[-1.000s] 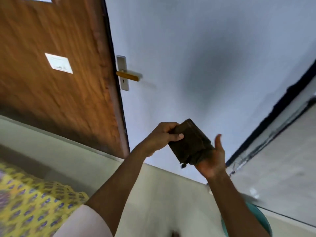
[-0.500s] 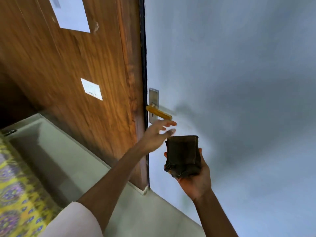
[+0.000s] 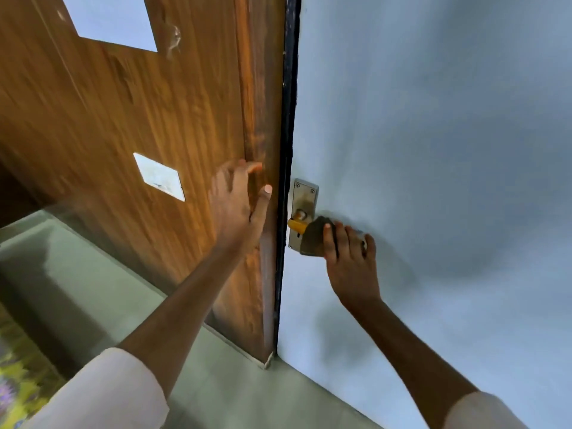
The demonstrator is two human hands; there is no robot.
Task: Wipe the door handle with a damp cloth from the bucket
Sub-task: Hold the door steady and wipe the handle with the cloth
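Note:
A brass-coloured door handle (image 3: 294, 224) sticks out from a steel backplate (image 3: 305, 196) on the pale blue door (image 3: 433, 150). My right hand (image 3: 349, 258) presses a dark brown cloth (image 3: 313, 236) over the handle's outer part, so only the stub near the plate shows. My left hand (image 3: 240, 209) is spread flat with fingers apart against the wooden door frame (image 3: 260, 119), just left of the handle. It holds nothing. The bucket is out of view.
A wood-grain panel (image 3: 123, 119) with a pale window and a small white label (image 3: 159, 176) fills the left. Grey-green floor (image 3: 93, 289) lies below. A patterned yellow fabric (image 3: 18, 366) shows at the lower left edge.
My right hand has carried the cloth up and onto the handle. My left hand has moved left from under the handle to rest on the wooden frame. The view has come closer.

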